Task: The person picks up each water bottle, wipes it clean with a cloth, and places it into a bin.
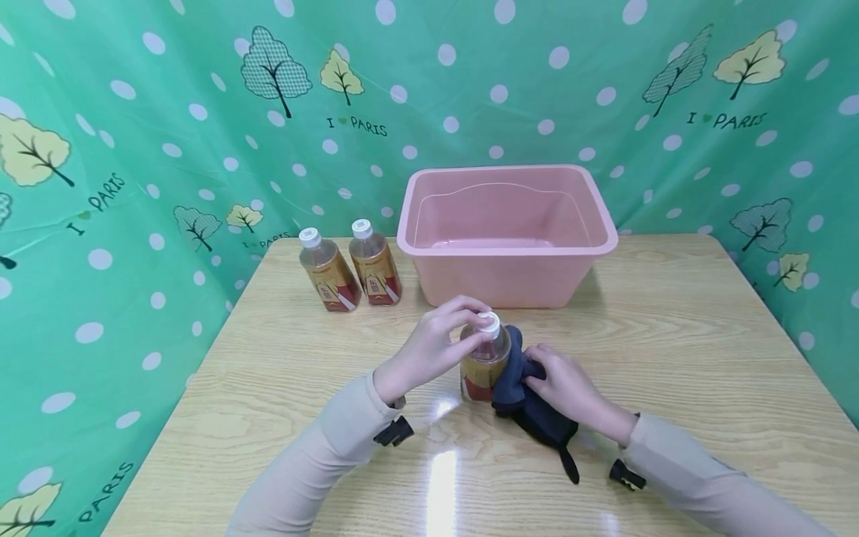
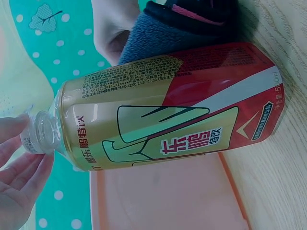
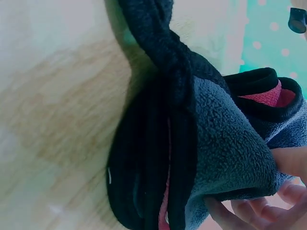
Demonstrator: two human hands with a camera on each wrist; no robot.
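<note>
A drink bottle [image 1: 478,375] with a gold and red label stands upright near the middle of the table. My left hand [image 1: 439,341] pinches its white cap [image 1: 490,326] between thumb and fingers; the left wrist view shows this grip on the cap [image 2: 32,136] too. Against the bottle's right side lies a folded blue-grey cloth [image 1: 511,373] with black edging and a pink inner side. My right hand [image 1: 566,385] grips the cloth, with fingers and thumb around a fold of it in the right wrist view. The cloth's black lower part and a strap-like end trail onto the table.
Behind the hands a pink plastic tub [image 1: 493,280] stands at the table's back. Two similar bottles, one further left [image 1: 330,274] and one nearer the tub [image 1: 376,268], stand upright to its left. A green patterned curtain [image 1: 470,89] hangs behind the wooden table [image 1: 282,358].
</note>
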